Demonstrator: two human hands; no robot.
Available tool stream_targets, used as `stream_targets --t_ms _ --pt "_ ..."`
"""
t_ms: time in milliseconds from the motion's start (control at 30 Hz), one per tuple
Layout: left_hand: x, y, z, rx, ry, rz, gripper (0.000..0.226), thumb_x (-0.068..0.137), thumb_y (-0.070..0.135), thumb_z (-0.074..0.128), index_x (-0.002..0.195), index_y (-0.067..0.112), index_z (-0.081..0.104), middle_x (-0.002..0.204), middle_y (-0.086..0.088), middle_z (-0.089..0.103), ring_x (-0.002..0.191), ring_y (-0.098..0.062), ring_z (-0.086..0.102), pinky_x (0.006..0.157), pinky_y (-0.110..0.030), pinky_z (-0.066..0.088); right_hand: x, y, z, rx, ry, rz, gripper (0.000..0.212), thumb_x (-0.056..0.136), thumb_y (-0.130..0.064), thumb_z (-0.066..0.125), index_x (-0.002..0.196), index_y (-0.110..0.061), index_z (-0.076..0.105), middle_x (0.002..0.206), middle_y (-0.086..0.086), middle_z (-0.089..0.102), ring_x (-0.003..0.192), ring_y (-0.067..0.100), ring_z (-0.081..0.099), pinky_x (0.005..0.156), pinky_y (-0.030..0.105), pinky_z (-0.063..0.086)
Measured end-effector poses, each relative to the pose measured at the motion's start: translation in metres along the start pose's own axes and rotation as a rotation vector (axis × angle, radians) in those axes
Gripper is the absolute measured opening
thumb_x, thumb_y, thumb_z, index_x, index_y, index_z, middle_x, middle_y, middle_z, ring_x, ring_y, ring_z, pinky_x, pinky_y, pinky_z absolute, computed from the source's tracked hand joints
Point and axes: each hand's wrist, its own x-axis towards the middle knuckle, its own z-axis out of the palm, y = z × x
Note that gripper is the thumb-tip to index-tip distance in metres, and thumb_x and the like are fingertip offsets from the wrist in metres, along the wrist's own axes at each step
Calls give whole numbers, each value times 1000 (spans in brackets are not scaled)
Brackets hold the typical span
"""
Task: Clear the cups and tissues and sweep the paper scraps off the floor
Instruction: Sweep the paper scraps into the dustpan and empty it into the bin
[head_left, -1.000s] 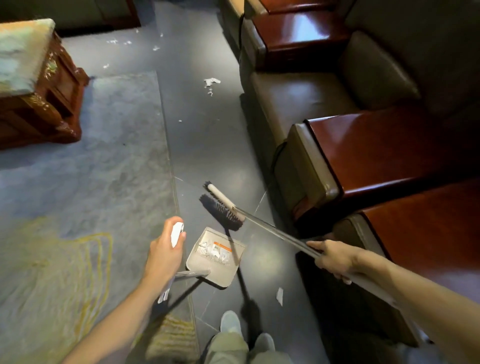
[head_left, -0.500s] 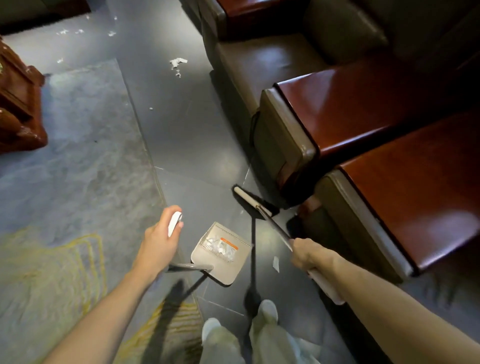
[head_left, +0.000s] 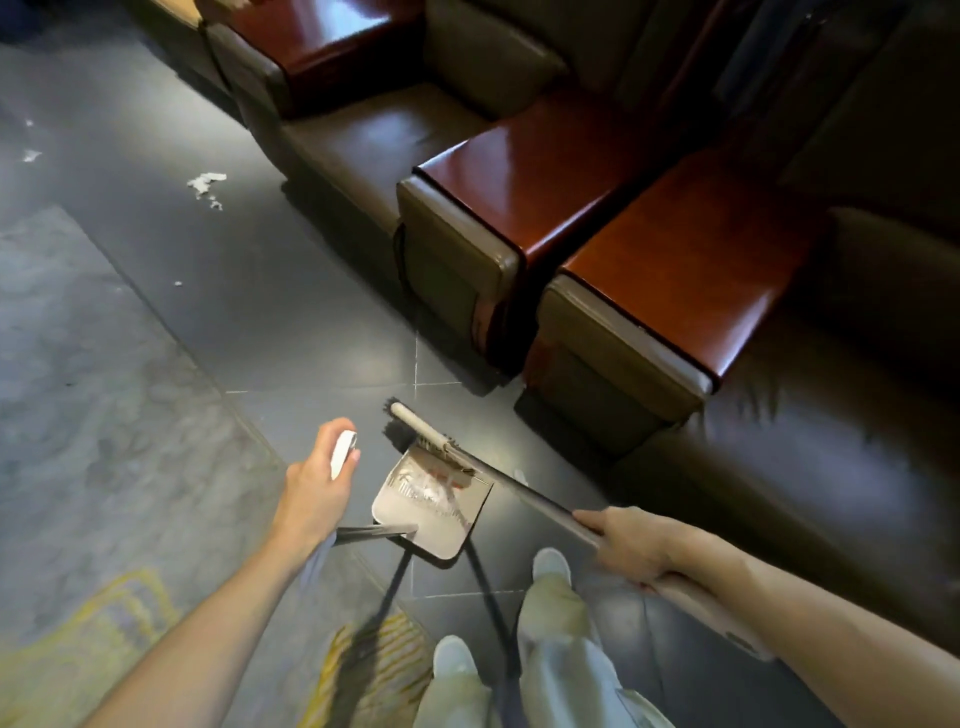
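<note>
Paper scraps (head_left: 206, 183) are left on the floor (head_left: 291, 291) well ahead and leftward, nearer the left grip (head_left: 311, 488), which is clenched round the handle of the dustpan (head_left: 436, 519), while the broom (head_left: 426, 434), bristles at the pan's mouth, is grasped by the right grip (head_left: 631, 543).

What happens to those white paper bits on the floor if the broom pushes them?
The paper scraps look thin and torn, so probably light and floppy. On the shiny floor they would likely slide, though the broom may scatter tiny crumbs.
</note>
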Motion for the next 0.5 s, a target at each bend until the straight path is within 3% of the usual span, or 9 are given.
stream_targets --t_ms 100,233,333,500 --pt "-5 0 -2 31 -135 112 21 96 23 50 115 31 45 90 -10 62 78 -33 53 70 -32 36 -8 9 22 13 71 98 66 91 -21 51 150 -27 22 120 2 57 93 13 61 78 24 51" --pt "-11 0 3 98 -272 164 23 97 31 46 105 48 34 90 -1 61 81 -27 52 74 -34 39 -9 19 51 70 112 237 52 88 -19 51 139 -20 42 109 1 59 84 13 57 68 22 44" --pt "-17 -2 12 126 -265 181 22 97 30 45 106 46 33 91 -5 62 86 -35 57 74 -37 43 -7 20 76 132 106 286 38 86 -18 51 124 -18 51 93 -4 56 80 12 59 64 22 46" --pt "-23 4 24 127 -189 232 20 97 29 44 117 32 41 103 -11 65 92 -38 59 73 -38 43 -5 -23 90 221 -37 177 33 87 -14 49 119 -15 52 92 -1 57 80 14 58 75 28 52"
